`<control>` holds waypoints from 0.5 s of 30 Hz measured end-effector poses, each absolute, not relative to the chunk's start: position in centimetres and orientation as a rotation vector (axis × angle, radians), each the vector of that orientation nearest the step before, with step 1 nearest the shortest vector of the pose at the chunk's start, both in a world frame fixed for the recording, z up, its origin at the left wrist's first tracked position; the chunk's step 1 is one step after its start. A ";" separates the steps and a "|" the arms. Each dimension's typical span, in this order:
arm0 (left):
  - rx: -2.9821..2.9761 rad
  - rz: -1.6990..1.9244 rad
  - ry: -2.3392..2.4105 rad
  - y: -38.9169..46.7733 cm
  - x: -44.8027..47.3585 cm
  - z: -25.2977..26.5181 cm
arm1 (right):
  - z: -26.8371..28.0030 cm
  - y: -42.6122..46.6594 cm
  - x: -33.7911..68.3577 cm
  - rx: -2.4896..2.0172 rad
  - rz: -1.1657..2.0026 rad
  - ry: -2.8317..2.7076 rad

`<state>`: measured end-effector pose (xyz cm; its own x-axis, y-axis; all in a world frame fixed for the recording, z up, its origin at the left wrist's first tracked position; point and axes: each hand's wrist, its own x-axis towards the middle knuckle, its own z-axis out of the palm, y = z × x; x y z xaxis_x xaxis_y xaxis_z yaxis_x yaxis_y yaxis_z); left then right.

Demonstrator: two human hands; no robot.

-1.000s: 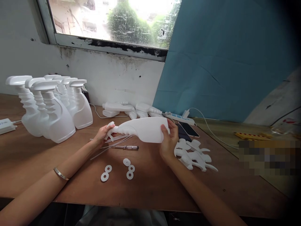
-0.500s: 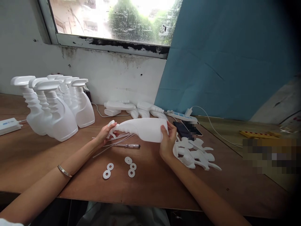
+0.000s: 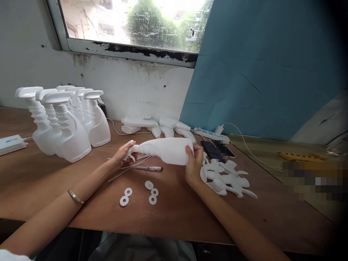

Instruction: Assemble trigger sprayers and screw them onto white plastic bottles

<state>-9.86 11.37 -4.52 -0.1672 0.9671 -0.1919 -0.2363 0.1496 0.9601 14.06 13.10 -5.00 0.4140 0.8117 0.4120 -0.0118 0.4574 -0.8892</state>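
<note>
A white spray bottle [image 3: 168,150] lies sideways in the air above the table, its trigger head to the left and its base to the right. My left hand [image 3: 123,154] is closed round the trigger sprayer head [image 3: 132,151] at the bottle's neck. With thumb and fingers, my right hand [image 3: 193,165] grips the base end. Below the bottle are thin white tubes [image 3: 127,169] and a screwdriver [image 3: 149,168] with a clear handle. Several white ring washers [image 3: 153,199] lie nearer the table's front. Loose white trigger heads [image 3: 225,177] are heaped just right of my right hand.
Several upright white spray bottles [image 3: 73,134] stand at the left. More bottles [image 3: 140,122] lie along the wall. Phones [image 3: 213,150] and a power strip [image 3: 210,135] with a cable are at the back right. A white box [image 3: 12,144] sits at the left edge.
Both hands keep their hold on the spray bottle, which stays in nearly the same place. The whole view has shifted very slightly.
</note>
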 end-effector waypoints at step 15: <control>0.817 1.319 1.234 11.3 -9.9 -4.6 | -5.5 13.3 14.1 -0.973 0.621 -1.029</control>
<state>-9.85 11.35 -4.58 -0.1624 0.9689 -0.1866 -0.2511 0.1422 0.9574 14.14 13.30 -5.51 0.4102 0.8103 0.4186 0.0069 0.4562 -0.8899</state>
